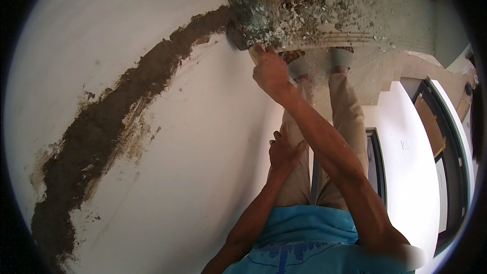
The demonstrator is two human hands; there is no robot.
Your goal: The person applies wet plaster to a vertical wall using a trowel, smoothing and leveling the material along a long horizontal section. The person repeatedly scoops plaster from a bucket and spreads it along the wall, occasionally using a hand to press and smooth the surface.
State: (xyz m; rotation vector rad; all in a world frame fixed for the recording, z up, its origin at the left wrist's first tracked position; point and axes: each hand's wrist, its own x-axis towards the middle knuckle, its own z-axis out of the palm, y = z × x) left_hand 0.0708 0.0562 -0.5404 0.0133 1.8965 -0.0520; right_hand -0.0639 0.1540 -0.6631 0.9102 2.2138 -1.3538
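Note:
My right hand [271, 73] is closed round the pale handle of a scraper [236, 35]. Its wide dark blade is against the white wall [203, 116], at the lower end of a rough brown mortar strip [152, 73]. This strip runs slantwise across the wall, with ragged edges and smears beside it. My left hand [285, 152] rests on my left trouser leg [300, 182], thumb and fingers apart, with nothing visible in it. Part of its fingers is hard to make out against the cloth.
Broken rubble and pale chips [294, 5] cover the step [406, 20] in front of me. My feet [341, 58] stand just below its edge, in grey footwear. More stairs lie to the right, beside a white wall [406, 172] and a dark-framed opening [451, 172].

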